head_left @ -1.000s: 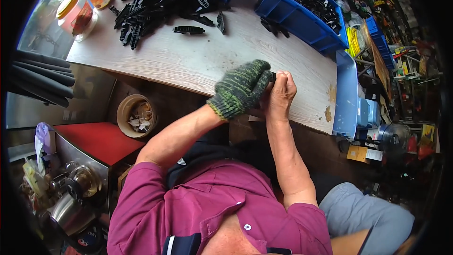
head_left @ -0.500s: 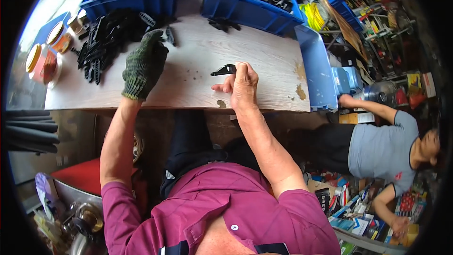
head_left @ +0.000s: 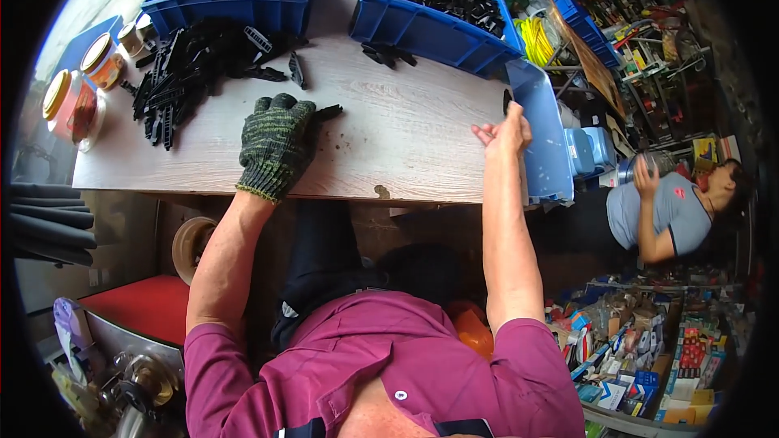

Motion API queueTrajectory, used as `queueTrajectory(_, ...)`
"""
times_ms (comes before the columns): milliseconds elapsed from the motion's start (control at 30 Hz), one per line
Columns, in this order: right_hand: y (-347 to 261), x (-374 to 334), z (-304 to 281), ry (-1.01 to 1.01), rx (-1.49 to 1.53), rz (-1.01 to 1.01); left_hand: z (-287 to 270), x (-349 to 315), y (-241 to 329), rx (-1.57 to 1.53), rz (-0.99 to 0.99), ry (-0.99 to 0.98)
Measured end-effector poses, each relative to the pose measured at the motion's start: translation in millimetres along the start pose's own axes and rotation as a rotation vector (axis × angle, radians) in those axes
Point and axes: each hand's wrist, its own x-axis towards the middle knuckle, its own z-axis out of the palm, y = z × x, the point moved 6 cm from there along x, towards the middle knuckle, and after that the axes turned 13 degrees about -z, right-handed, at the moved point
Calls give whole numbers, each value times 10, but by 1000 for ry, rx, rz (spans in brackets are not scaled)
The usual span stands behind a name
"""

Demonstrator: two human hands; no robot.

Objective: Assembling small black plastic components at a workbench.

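Note:
My left hand, in a dark green knit glove, is over the table with its fingers curled round a small black plastic part. Only one end of that part sticks out. My bare right hand is at the table's right end, beside a light blue bin. Between its thumb and index finger it pinches another black plastic part, mostly hidden by the hand; the other fingers stretch left. A heap of black plastic parts lies beyond my left hand, with a single piece beside it.
Two blue crates full of black parts stand along the back. A few parts lie before the right crate. Lidded jars line the left edge. A person is at the right near crowded shelves.
My right hand has carried its black part rightward to the light blue bin. My left hand has drawn back from the heap with a part. The other person has raised a hand.

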Motion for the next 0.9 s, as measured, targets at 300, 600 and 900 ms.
queueTrajectory(300,226,-414,921,-578,-266,-2,4,14,64,11,-22,16)
queueTrajectory(600,144,-566,1559,-731,-652,-218,-10,52,58,-17,-37,-10)
queueTrajectory(900,86,-564,1710,-806,-787,-480,52,78,62,-33,-22,-15)
